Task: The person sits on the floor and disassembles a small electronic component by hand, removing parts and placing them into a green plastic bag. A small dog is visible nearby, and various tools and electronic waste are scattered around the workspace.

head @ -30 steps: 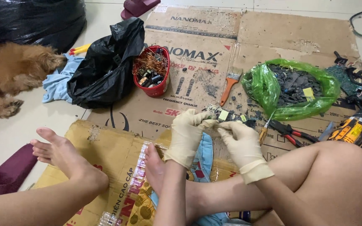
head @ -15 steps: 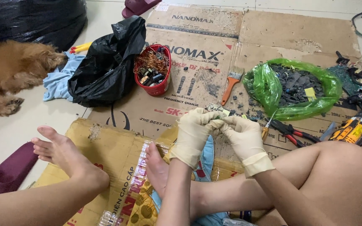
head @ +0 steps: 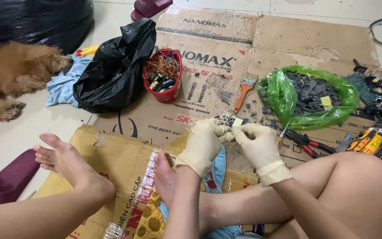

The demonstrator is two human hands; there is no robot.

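Both my hands wear cream rubber gloves and meet over the cardboard in front of my crossed legs. My left hand [head: 204,144] and my right hand [head: 257,144] pinch a small circuit board [head: 230,120] with a yellow part between the fingertips. Only the board's top edge shows above the fingers. A red bowl [head: 173,93] with copper wire and small parts stands farther away to the left. A green plastic bag [head: 279,95] full of dark chips lies open to the right.
A brush with an orange handle [head: 242,95] lies between bowl and bag. Red-handled pliers [head: 308,144] and a yellow-black drill [head: 376,141] sit at right. A black bag [head: 111,75], a blue cloth [head: 65,86] and a brown dog [head: 14,75] are at left.
My hands have closed in around the small board and drawn slightly nearer to me; more of the board showed a second ago.
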